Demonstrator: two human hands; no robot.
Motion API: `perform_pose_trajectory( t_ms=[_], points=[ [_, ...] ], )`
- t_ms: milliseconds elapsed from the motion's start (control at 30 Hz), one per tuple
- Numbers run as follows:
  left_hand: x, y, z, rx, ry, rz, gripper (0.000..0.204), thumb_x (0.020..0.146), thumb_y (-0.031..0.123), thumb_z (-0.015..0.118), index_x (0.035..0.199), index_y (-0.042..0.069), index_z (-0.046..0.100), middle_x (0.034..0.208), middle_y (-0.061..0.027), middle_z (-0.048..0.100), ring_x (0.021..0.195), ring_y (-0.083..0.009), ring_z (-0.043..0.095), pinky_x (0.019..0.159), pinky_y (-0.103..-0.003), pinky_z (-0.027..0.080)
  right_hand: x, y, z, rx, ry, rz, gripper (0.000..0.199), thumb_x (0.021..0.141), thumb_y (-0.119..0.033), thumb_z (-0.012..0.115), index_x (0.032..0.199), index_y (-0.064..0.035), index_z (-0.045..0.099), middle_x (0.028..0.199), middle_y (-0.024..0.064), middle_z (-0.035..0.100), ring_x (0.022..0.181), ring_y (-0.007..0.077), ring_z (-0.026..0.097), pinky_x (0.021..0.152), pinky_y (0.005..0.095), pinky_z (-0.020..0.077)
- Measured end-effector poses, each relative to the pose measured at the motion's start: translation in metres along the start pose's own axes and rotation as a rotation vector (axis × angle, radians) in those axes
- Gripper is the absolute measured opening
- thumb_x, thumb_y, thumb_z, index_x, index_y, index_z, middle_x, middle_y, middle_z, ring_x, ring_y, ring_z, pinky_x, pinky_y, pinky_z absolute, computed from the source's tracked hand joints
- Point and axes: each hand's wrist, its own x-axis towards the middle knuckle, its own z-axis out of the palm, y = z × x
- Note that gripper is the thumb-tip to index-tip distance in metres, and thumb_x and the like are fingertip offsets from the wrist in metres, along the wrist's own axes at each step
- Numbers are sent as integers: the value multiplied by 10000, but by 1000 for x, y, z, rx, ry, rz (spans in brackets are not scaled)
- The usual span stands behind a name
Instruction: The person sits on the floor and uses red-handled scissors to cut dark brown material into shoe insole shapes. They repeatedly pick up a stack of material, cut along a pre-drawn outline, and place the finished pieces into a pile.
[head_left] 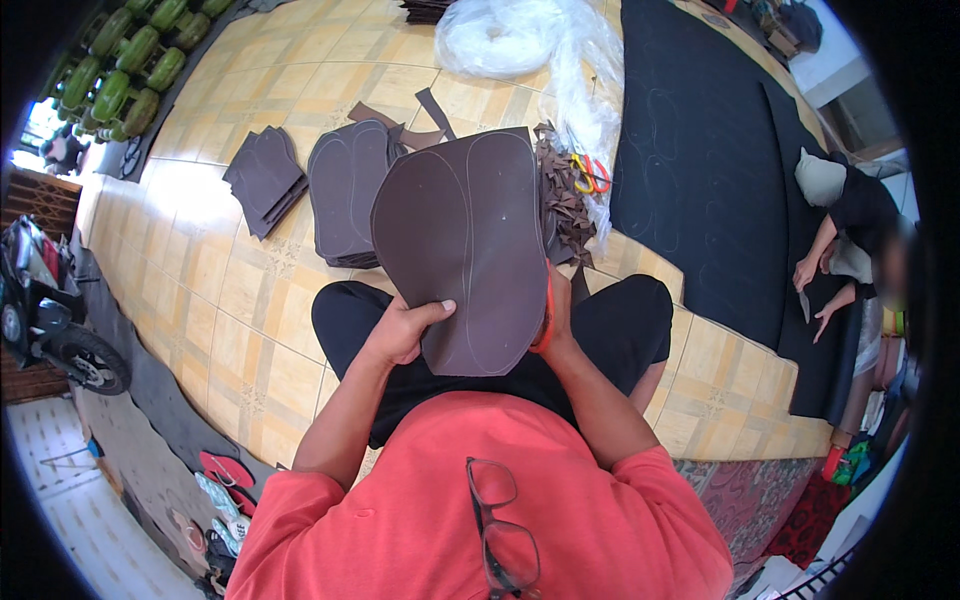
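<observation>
A brown flexible sheet (450, 240) with pale sole-shaped outlines drawn on it is held up over my lap. My left hand (405, 330) grips its lower left edge, thumb on top and fingers underneath. At the right edge, my right hand (560, 305) is closed against the sheet, its fingers mostly hidden behind it. An orange loop (544, 335) shows beside that hand; whether it is a band or a handle I cannot tell. Beyond the held sheet lie a stack of outlined brown sheets (345, 190) and a smaller brown stack (268, 180).
Brown offcuts (565, 205) lie heaped under scissors with red and yellow handles (590, 175). Clear plastic wrap (500, 40) is bunched at the back. On the right, a person (850, 220) works with a blade over a large black sheet (700, 180). A motorcycle (65, 320) stands left.
</observation>
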Motion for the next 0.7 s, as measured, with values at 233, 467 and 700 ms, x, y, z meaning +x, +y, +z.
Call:
perform_pose_trajectory(
  t_ms=[233, 467, 700],
  points=[
    [-3, -14, -7, 3, 1, -38, 483, 835, 24, 663, 1295, -7, 519, 1209, -103, 602, 1141, -215, 561, 1004, -357, 419, 9, -4, 2, 28, 71, 47, 259, 858, -191, 602, 1012, 16, 605, 863, 156, 647, 790, 255, 652, 702, 353, 504],
    [0, -6, -19, 37, 55, -33, 553, 754, 7, 693, 1281, -9, 527, 1195, -105, 608, 1127, -228, 563, 997, -367, 418, -1, 14, 2, 11, 118, 35, 317, 967, -264, 472, 845, 18, 548, 696, 184, 568, 640, 363, 574, 600, 426, 442],
    [-8, 7, -40, 111, 61, -67, 604, 713, 11, 712, 1291, -4, 535, 1203, -95, 602, 1142, -223, 542, 1016, -352, 392, 13, -2, -25, 166, -79, 284, 332, 988, -300, 483, 889, 17, 509, 707, 167, 556, 664, 342, 573, 628, 401, 447]
  ],
)
